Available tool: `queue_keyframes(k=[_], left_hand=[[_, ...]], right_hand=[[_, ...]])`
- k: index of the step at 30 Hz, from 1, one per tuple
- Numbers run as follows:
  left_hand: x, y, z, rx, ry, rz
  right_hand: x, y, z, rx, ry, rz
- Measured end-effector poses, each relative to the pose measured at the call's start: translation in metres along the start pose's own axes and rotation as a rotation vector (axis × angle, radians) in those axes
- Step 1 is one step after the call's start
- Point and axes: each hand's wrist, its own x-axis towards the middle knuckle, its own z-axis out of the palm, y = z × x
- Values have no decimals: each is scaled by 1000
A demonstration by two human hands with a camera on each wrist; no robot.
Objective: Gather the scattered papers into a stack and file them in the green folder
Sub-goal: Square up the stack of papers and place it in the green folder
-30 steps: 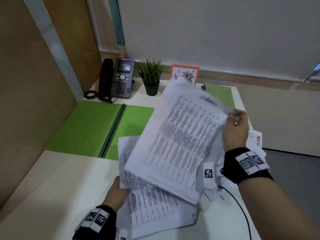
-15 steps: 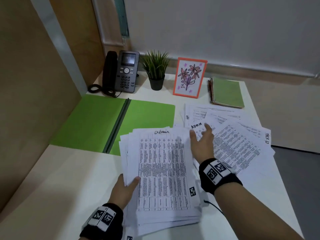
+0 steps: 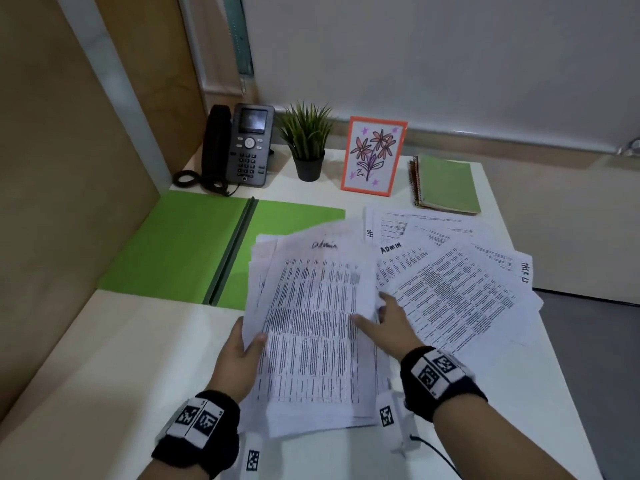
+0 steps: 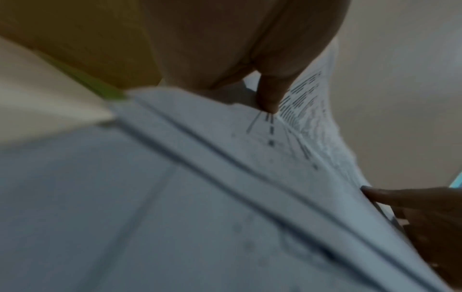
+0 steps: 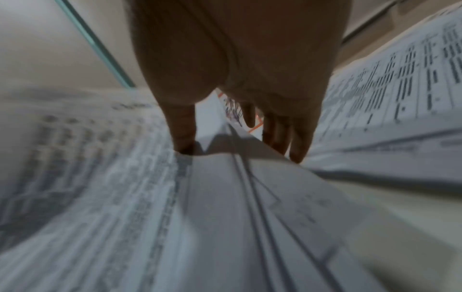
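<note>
"Admin" is handwritten at the top of the gathered stack of printed white sheets (image 3: 311,327), which lies near the front of the white desk (image 3: 114,368), its far edge overlapping the open green card folder (image 3: 180,244) to the left. Further right, the fanned loose white papers (image 3: 450,292) carry "ADMIN", "HR" and a third label I cannot read. The left hand (image 3: 239,358) pinches the stack's left edge, thumb on top. The right hand (image 3: 388,327) holds the right edge, thumb on top and fingers beside it.
</note>
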Motion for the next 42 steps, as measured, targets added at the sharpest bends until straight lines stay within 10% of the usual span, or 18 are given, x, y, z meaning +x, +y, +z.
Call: queue_keyframes(k=[11,42], left_hand=[[-24,99,32,-345,48,465],[-10,76,40,-308,143,375]], right_hand=[[-61,-50,-31,599,525,-517],[-70,-23,-15,520,491,-522]])
